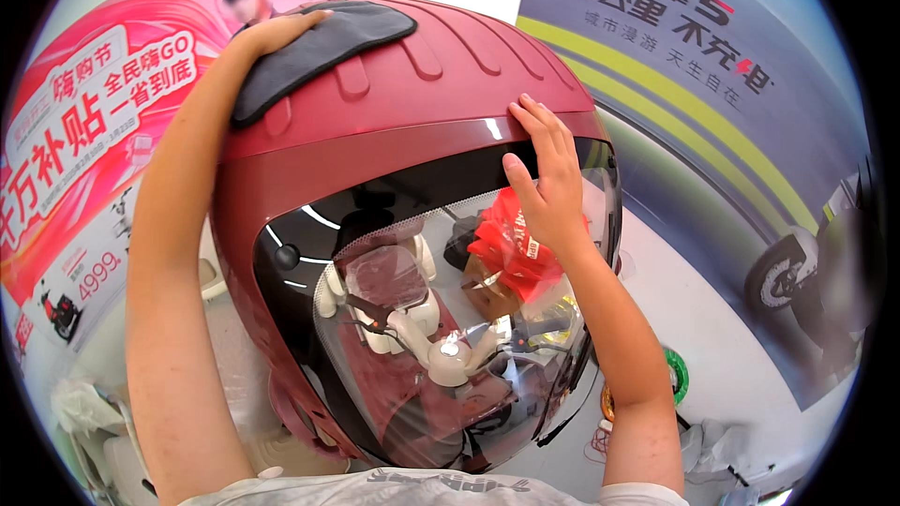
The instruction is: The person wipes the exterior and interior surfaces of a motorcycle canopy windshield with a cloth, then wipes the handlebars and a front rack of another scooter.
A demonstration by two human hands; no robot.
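My left hand (281,32) lies on a dark grey cloth (339,33), pressing it against the red ribbed roof (459,42) of a small enclosed vehicle. Its visible fingers are stretched out along the cloth. At the upper right of the windshield (309,319), my right hand (551,178) rests with fingers extended, fingertips reaching the red roof edge just above the glass. Nothing shows in that hand. Through the glass I see a beige handlebar (448,363), a seat (384,281), and a red plastic bag (511,248) above a brown cardboard box (489,292).
A pink printed banner (94,141) stands to the left. At the right, a large grey poster (694,122) with yellow-green stripes covers the wall. Rolls of coloured tape (677,373) lie on the floor beside the vehicle, near a clear plastic bag (714,445).
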